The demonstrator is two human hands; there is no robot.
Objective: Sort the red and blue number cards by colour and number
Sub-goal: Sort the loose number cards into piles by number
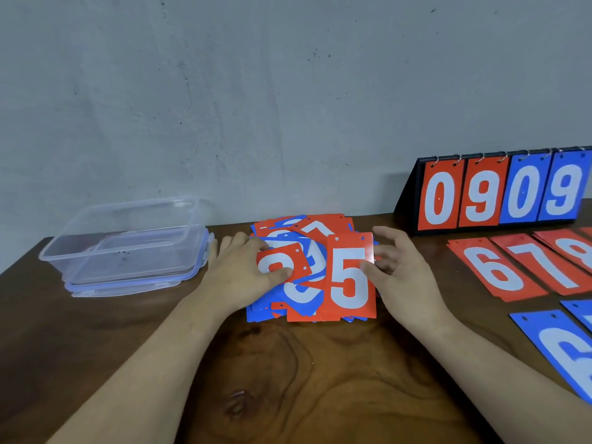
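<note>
Looking down through the head camera, I have both hands on the mixed pile of red and blue number cards, which lies in a loose heap on the wooden table straight in front of me.

My right hand pinches the red 5 card at its right edge. The thumb is on the face and the fingers are curled behind, so the card sits on top of the heap with its digit upright and readable. I hold it by the edge, I think, so that it can slide off sideways without dragging its neighbours along.

My left hand reaches over the left side of the pile. Its thumb is clamped down on a tilted red card, with the fingers seemingly tucked beneath it. The thumb covers part of that digit, so I cannot name it for certain. This grip also steadies the heap.

To my right, the red 6 card and the red 7 card lie face up side by side, with another red card beyond them cut off by the frame. A blue row begins nearer me with the blue 6 card. The 5 probably belongs just left of the red 6.

Behind those rows the scoreboard stand shows 0 9 0 9. At far left a clear plastic container stands well apart from the cards.
</note>
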